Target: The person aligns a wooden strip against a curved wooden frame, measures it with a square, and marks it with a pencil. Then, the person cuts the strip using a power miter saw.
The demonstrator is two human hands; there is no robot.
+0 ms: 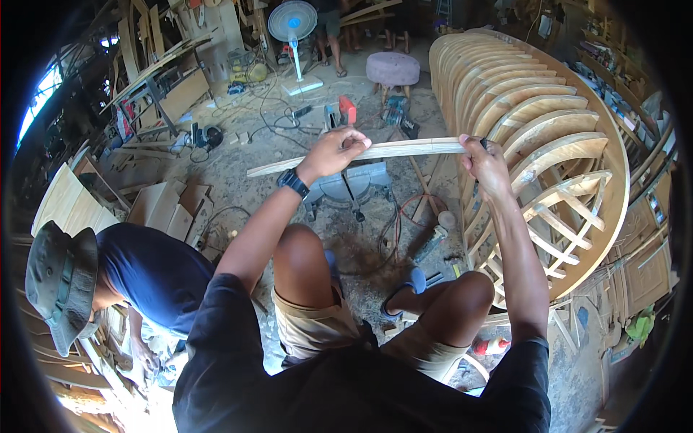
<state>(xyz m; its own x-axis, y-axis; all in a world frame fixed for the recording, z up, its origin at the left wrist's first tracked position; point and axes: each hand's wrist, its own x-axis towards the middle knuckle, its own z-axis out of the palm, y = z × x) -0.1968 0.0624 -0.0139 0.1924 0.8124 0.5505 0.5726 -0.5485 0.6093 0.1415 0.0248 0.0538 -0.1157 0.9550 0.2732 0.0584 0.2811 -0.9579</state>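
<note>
A long, thin wooden strip is held out level in front of me, above the floor. My left hand pinches it left of its middle, with the thumb on top, and its left end sticks out past my wrist. At its right end, my right hand is closed around the strip. A small dark object shows at the right hand's fingers, too small to name. Below the strip stands a miter saw with a grey metal base and a red part at its far side.
A large ribbed wooden boat frame fills the right side. At my left, a person in a bucket hat bends over. A white fan, purple stool, cables and power tools are on the floor.
</note>
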